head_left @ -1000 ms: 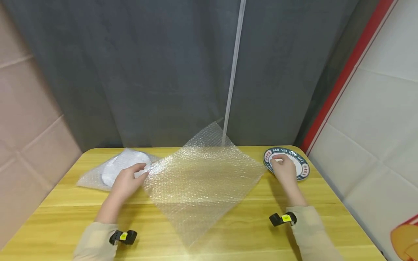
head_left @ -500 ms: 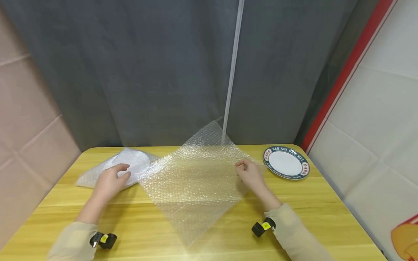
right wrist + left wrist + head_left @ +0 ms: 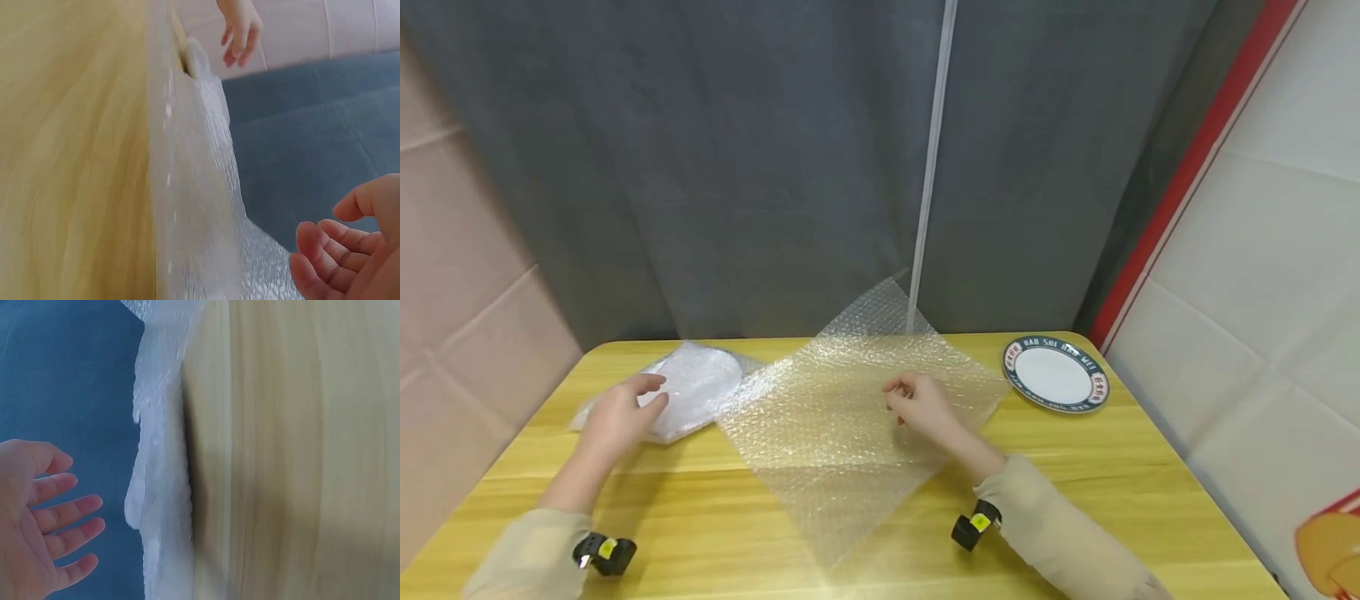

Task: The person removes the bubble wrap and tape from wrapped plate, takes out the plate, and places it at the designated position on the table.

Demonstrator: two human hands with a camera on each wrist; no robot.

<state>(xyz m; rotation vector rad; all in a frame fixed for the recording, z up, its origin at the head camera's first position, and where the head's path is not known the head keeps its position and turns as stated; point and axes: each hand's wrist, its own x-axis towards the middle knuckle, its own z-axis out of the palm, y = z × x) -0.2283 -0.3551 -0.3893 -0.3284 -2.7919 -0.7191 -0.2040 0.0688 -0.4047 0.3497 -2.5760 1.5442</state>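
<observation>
Bubble wrap (image 3: 850, 425) blurs under right hand (image 3: 925, 410); contact unclear.

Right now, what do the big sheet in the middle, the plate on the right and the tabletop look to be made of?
The sheet looks like clear plastic bubble wrap: see-through, with a fine pattern of air cells. The plate seems glazed ceramic or melamine, which one I cannot tell: glossy white centre, dark printed rim. The tabletop looks like yellow wood or wood-look laminate, smooth, with a grain pattern.

clear plastic bubble wrap (image 3: 850, 433), glossy wooden table (image 3: 1075, 492)
</observation>
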